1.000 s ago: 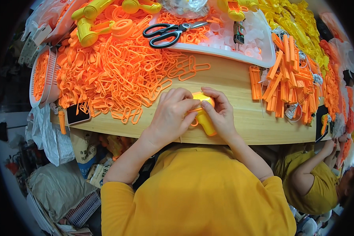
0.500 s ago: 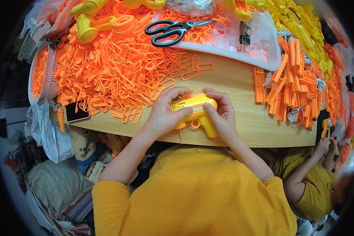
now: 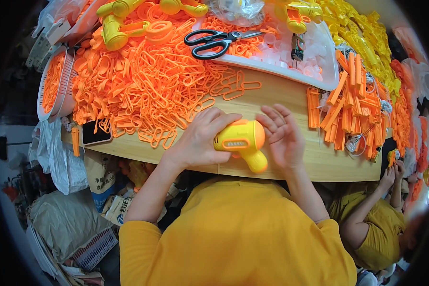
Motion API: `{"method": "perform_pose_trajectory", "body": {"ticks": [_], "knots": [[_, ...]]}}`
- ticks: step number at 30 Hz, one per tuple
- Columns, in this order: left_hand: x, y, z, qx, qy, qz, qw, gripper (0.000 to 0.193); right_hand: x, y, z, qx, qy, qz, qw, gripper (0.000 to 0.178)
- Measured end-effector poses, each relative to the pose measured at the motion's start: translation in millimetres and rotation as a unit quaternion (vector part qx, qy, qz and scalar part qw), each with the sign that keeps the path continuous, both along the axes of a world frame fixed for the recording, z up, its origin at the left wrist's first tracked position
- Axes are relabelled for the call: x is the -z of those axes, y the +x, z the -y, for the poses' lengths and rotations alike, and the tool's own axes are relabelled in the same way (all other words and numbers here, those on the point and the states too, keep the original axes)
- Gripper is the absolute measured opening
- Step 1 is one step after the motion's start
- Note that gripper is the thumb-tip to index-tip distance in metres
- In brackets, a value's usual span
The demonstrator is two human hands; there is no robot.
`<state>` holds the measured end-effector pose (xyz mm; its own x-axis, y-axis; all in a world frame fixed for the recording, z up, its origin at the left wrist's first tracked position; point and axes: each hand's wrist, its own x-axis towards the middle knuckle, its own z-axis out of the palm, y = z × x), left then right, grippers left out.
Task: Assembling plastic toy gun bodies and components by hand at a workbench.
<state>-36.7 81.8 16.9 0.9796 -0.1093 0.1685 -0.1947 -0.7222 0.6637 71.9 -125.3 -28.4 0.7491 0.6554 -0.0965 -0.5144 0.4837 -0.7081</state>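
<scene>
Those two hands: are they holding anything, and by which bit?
The left hand grips the yellow toy by the slotted end of its body; the right hand is open beside it, holding nothing.

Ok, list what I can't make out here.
In the head view:
Left end of the yellow toy: hidden by the left hand.
Upper edge of the dark slab: partly covered by orange pieces.
Floor of the white tray: mostly hidden by pale pieces.
Work at the co-worker's hands: too small.
</scene>
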Motion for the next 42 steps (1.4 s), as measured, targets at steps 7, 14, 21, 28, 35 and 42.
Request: {"method": "perform_pose_trajectory", "body": {"ticks": [7, 14, 21, 28, 35, 42], "knots": [[37.9, -10.2, 48.0, -0.057, -0.441, 0.128, 0.886, 0.070, -27.3, -5.8, 4.7, -0.236, -0.084, 0.221, 0.943, 0.082], [29.7, -1.0, 16.1, -0.016, -0.122, 0.157, 0.980, 0.046, -37.2, 10.6, -0.2, -0.198, -0.206, 0.556, 0.780, 0.071], [36.6, 32.4, -7.1, -0.211, 0.081, 0.101, 0.969, 0.026, -40.4, 12.5, -5.7, -0.089, -0.388, 0.763, 0.509, 0.076], [49.3, 48.8, -3.8, -0.262, 0.097, 0.104, 0.954, 0.013, -77.5, 29.1, -14.5, -0.174, -0.267, 0.626, 0.711, 0.077], [53.0, 47.7, -8.5, -0.264, 0.037, 0.114, 0.957, 0.011, -84.4, 142.3, -127.0, 0.147, -0.265, 0.483, 0.821, 0.026], [31.8, 35.8, -8.0, -0.224, -0.133, 0.139, 0.955, 0.015, -79.8, 221.2, -193.4, 0.143, -0.487, 0.569, 0.647, 0.038]]}}
